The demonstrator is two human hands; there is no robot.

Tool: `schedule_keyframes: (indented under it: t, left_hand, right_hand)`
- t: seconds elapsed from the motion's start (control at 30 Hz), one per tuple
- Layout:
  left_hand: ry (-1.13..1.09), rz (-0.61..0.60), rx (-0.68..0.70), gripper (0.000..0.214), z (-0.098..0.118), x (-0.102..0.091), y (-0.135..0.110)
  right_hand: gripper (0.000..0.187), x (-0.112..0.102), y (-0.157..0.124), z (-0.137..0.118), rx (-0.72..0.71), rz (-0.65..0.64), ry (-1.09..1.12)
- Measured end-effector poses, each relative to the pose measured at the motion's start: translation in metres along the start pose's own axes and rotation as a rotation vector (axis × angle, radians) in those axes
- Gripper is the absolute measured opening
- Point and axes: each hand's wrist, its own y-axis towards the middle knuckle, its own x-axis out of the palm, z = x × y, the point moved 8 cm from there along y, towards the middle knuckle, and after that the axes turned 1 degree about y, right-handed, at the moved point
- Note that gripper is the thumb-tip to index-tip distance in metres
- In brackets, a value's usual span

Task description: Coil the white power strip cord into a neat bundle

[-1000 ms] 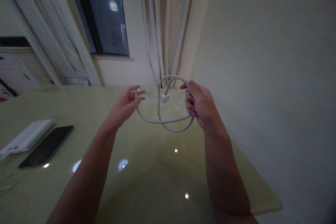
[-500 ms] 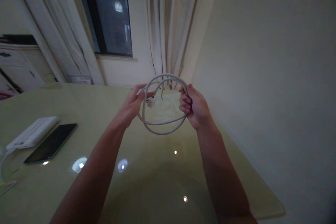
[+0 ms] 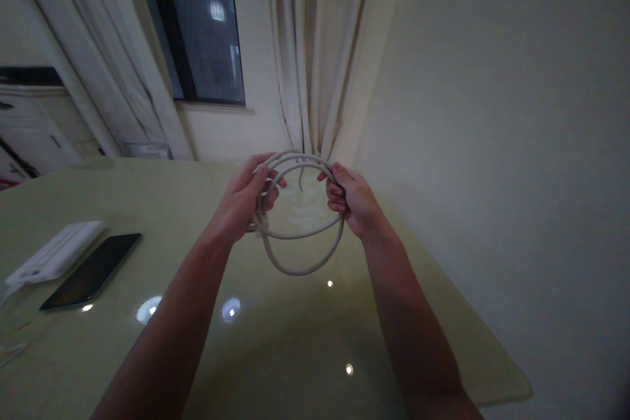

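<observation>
Pale-grey, round-section cable (image 3: 300, 273) looped in mid-air, right of and beyond the flat black rectangular phone (image 3: 91, 272), strands running hand to hand; left hand (image 3: 242, 200) pinches its phone-side bend, right hand (image 3: 357, 203) fists the bend farthest from the phone.

Dimly lit room with a plain, pale wall (image 3: 492, 144) along the whole right side. Toward the upper left, a dark-framed window (image 3: 204, 46) with dark glass and a striped patch of light (image 3: 216, 10) in the pane. On either side of it, cream curtains (image 3: 315, 46) hanging in long folds. At far left, a white cabinet (image 3: 29, 133) with dark handles. Across the foreground, a glossy yellow-green table (image 3: 275, 361) with a rounded corner at right and bright, round reflections (image 3: 231, 310).
</observation>
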Motion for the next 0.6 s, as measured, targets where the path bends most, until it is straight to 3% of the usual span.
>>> schedule_keyframes:
  t: [0.1, 0.2, 0.27, 0.33, 0.4, 0.47, 0.6]
  left_hand:
    - [0.071, -0.018, 0.014, 0.032, 0.010, 0.004, -0.004]
    - [0.299, -0.003, 0.097, 0.030, 0.027, 0.008, -0.008]
    - [0.454, -0.038, 0.153, 0.028, 0.038, 0.015, -0.011]
    - [0.520, -0.085, 0.177, 0.028, 0.045, 0.022, -0.015]
    - [0.489, -0.103, 0.166, 0.030, 0.048, 0.023, -0.017]
    - [0.382, -0.070, 0.136, 0.033, 0.049, 0.018, -0.018]
    - [0.059, 0.196, 0.191, 0.029, 0.063, -0.016, -0.016]
  right_hand:
    - [0.046, -0.011, 0.009, 0.009, -0.051, 0.062, -0.149]
    - [0.053, -0.015, 0.009, -0.005, -0.262, 0.160, -0.375]
    - [0.067, -0.002, 0.003, -0.017, -0.400, 0.102, -0.518]
    - [0.070, 0.016, -0.002, -0.019, -0.443, -0.062, -0.605]
    - [0.054, 0.025, -0.005, -0.015, -0.398, -0.184, -0.616]
    - [0.038, 0.023, -0.003, -0.006, -0.308, -0.217, -0.562]
    - [0.036, 0.019, 0.002, 0.017, -0.109, -0.301, -0.395]
